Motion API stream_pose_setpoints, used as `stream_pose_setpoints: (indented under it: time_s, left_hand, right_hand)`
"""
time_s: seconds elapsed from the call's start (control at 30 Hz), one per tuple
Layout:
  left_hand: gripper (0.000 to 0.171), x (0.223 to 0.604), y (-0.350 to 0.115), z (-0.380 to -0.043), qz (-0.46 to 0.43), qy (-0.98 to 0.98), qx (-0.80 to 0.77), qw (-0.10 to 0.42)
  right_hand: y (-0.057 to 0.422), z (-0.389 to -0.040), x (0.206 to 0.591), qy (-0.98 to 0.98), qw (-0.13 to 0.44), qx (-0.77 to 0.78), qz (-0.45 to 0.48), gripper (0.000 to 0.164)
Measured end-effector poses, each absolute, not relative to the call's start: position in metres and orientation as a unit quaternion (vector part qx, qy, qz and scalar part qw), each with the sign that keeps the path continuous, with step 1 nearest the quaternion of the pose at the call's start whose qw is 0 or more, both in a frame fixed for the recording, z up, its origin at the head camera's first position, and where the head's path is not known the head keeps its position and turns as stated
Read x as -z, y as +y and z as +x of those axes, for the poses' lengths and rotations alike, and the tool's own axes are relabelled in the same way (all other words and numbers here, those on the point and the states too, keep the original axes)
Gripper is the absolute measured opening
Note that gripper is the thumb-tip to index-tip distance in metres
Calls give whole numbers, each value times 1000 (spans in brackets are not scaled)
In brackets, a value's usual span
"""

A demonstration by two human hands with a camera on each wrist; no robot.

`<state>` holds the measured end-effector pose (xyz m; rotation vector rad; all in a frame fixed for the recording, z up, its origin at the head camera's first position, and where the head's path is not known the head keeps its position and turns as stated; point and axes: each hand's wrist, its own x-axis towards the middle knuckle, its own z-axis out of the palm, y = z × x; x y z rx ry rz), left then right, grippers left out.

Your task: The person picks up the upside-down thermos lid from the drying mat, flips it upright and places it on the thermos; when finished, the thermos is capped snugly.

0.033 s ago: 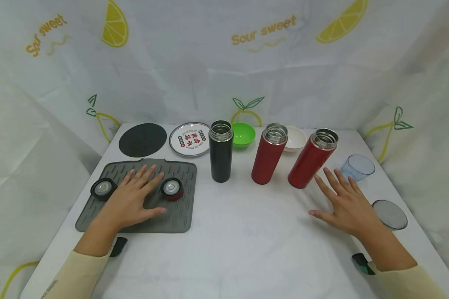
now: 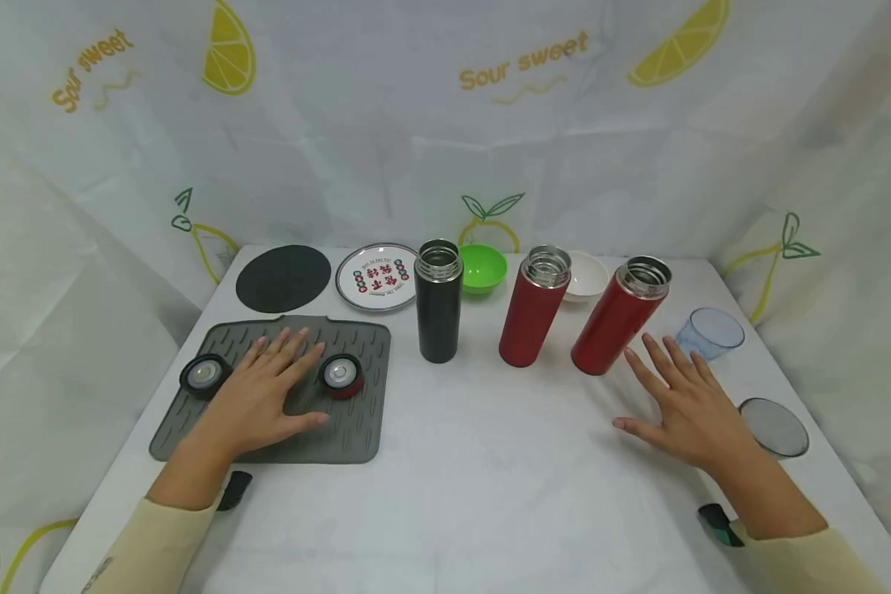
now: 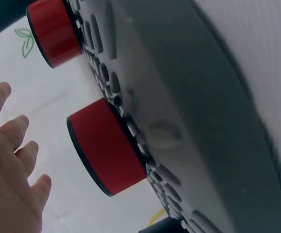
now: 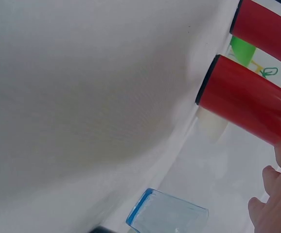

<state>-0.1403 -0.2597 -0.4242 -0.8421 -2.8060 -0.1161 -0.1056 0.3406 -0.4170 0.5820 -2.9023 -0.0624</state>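
My left hand [image 2: 263, 396], fingers spread, is held over a grey ridged mat [image 2: 356, 437] and holds nothing. A black lid [image 2: 205, 375] lies left of it and a red-sided lid [image 2: 343, 378] right of it. Another red lid [image 3: 106, 145] shows in the left wrist view, hidden under the hand from above. My right hand [image 2: 690, 412] hangs spread over the table, also holding nothing. Its fingertips are close to the right red bottle [image 2: 615, 322]. Left of that stand a second red bottle [image 2: 530, 313] and a black bottle [image 2: 440, 309]. All three bottles are uncapped and upright.
Along the back lie a dark round mat [image 2: 282, 279], a printed plate [image 2: 374, 285], a green bowl [image 2: 484, 268] and a white bowl [image 2: 588, 276]. A bluish clear cup [image 2: 713, 330] and a grey disc [image 2: 775, 427] sit at the right edge. Patterned white sheeting [image 2: 379, 124] encloses the table.
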Motion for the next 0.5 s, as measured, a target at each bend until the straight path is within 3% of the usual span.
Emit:
stream_pose_setpoints:
  time_s: [0.27, 0.4, 0.5]
  left_hand:
    - [94, 414, -270, -142, -278, -949, 69, 131]
    - [81, 403, -307, -145, -222, -958, 119, 135]
    - [72, 403, -345, -142, -146, -972, 164, 87]
  right_hand:
    - [342, -101, 409, -973, 116, 16, 200, 102]
    - [333, -101, 412, -953, 195, -25, 232, 91]
    - [321, -105, 417, -927, 252, -66, 268, 83]
